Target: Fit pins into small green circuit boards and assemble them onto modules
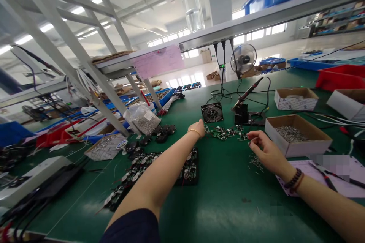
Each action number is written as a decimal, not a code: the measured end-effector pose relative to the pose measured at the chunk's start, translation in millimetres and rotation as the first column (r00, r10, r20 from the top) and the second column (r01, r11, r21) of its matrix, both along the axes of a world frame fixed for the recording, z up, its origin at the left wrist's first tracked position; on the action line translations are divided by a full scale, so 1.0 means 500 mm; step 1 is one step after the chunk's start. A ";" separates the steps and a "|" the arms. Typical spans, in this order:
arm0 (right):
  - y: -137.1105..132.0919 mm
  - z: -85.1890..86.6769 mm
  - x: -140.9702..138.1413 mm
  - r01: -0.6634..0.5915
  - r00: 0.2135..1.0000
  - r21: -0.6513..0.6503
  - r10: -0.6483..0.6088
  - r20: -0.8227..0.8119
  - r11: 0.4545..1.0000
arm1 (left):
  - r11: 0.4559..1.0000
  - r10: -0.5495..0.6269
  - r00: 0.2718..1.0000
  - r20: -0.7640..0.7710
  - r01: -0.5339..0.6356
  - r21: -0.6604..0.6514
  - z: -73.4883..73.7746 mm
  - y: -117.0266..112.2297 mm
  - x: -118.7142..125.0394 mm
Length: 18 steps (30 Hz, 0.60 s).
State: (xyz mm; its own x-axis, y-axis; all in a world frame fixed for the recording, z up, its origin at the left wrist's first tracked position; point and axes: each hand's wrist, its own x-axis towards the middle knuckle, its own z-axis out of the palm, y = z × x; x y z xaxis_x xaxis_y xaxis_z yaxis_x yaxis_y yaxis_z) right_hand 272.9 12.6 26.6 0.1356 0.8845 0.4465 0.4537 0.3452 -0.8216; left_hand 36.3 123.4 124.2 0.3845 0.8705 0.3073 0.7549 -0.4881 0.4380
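Note:
My left hand (196, 128) rests at the left end of a row of small green circuit boards (224, 133), its fingers curled down against them and partly hidden. My right hand (268, 152) hovers just right of that row, with thumb and fingertips curved close together and nothing visible between them. Below it, loose metal pins (256, 162) lie scattered on the green bench mat (228, 197). Populated circuit boards with black parts (188, 167) lie under my left forearm.
A black soldering iron (246, 93) stands in a holder behind a black fan (211, 112). An open cardboard box of metal parts (298, 134) stands at right. Side cutters (323, 174) lie on a printed sheet. A plastic bag of hardware (142, 119) sits at left.

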 end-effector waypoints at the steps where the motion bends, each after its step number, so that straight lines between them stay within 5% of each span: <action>1: -0.002 0.004 -0.002 -0.004 1.000 0.034 0.004 0.013 0.999 | 1.000 0.005 1.000 0.011 -0.005 -0.004 0.005 0.004 -0.002; 4: -0.013 0.020 -0.012 -0.035 0.999 0.111 0.030 0.046 0.993 | 1.000 0.026 0.999 0.021 -0.026 -0.017 0.017 0.000 -0.006; 7: -0.029 0.033 -0.026 -0.125 0.992 0.051 0.125 0.007 0.991 | 0.995 -0.048 0.995 0.088 0.055 -0.085 0.003 -0.048 0.005; 10: -0.043 0.039 -0.038 -0.311 0.947 -0.041 0.307 -0.090 0.949 | 0.914 -0.252 0.910 0.330 0.335 -0.227 -0.041 -0.135 0.026; 12: -0.050 0.041 -0.045 -0.379 0.924 -0.069 0.373 -0.085 0.923 | 0.860 -0.286 0.846 0.450 0.434 -0.269 -0.076 -0.190 0.039; 18: -0.068 0.046 -0.061 -0.254 0.958 -0.097 0.264 0.109 0.962 | 0.895 -0.267 0.821 0.505 0.405 -0.184 -0.145 -0.239 0.056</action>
